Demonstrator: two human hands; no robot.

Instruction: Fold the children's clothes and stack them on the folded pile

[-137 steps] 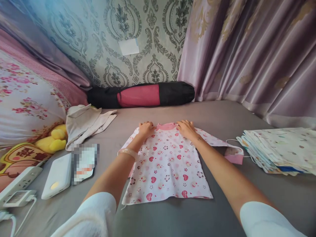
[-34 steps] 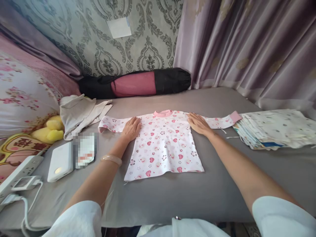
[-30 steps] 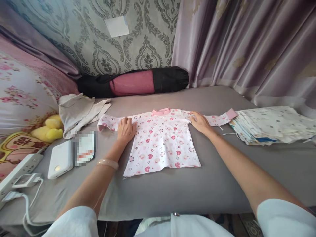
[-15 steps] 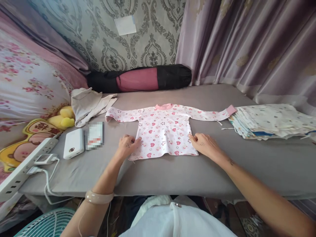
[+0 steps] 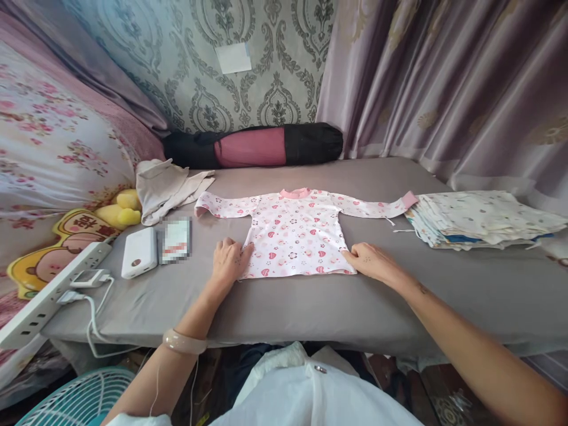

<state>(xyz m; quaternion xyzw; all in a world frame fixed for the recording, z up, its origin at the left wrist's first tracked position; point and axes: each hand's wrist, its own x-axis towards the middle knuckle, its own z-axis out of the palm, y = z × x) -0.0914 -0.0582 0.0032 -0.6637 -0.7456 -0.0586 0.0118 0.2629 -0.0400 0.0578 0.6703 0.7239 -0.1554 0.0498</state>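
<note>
A small white long-sleeved shirt [image 5: 295, 236] with pink hearts and a pink collar lies flat on the grey-covered table [image 5: 284, 313], sleeves spread to both sides and collar away from me. My left hand [image 5: 228, 260] pinches its left side edge just above the hem, the fingers curled. At the lower right corner, my right hand [image 5: 371, 261] grips the fabric between thumb and fingers. Both undersides of the grip are hidden. The right cuff touches a stack of folded patterned cloth [image 5: 483, 216].
To the left lie a white power bank [image 5: 139, 253], a pixelated flat item [image 5: 174, 239], a power strip [image 5: 53, 296] with plugs, a yellow cushion [image 5: 48, 260] and a crumpled pale cloth [image 5: 164, 186]. A black and pink rolled bag [image 5: 251, 148] rests against the wall.
The hem between my hands has been drawn straighter, and its small fold at the middle is gone. My right hand has slid down toward the hem corner. The view has shifted slightly.
</note>
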